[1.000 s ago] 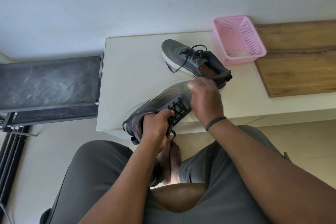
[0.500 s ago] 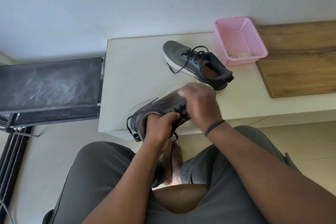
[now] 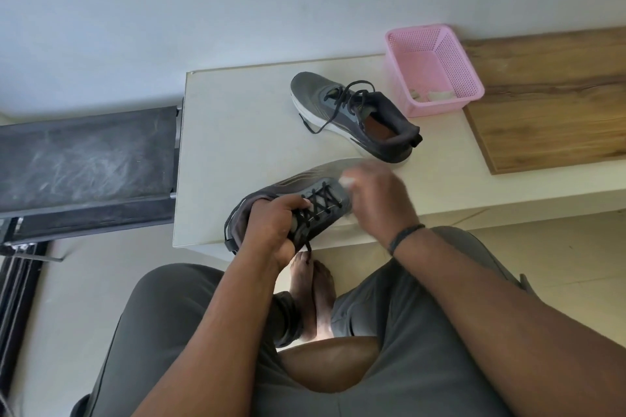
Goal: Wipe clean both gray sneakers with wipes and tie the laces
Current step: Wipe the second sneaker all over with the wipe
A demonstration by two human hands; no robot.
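A: Where is the held shoe (image 3: 288, 203)?
B: Lifted over the near edge of the table (image 3: 237, 132), lying on its side, heel toward the person, toe pointed away and right. Laces (image 3: 320, 205) face up.

A: Left hand (image 3: 271, 230)?
B: Clenched round the heel collar; thumb seen beside the lowest laces, fingers hidden inside or behind the shoe.

A: Right hand (image 3: 379, 200)?
B: Blurred. Curled over the toe end, past the top eyelets. A white wipe (image 3: 347, 181) is pinched at the fingertips and pressed to the upper. So the shoe sits between the two grips: heel in the left, forefoot under the right.

A: Second shoe (image 3: 352, 115)?
B: Upright on the table, farther back, laces loose, one end trailing on the tabletop. Untouched by either hand.

A: Anything else?
B: Pink basket (image 3: 437, 44) just right of the second shoe, something pale in the bottom, too small to be identified. Wood board (image 3: 555, 105) beside the basket.
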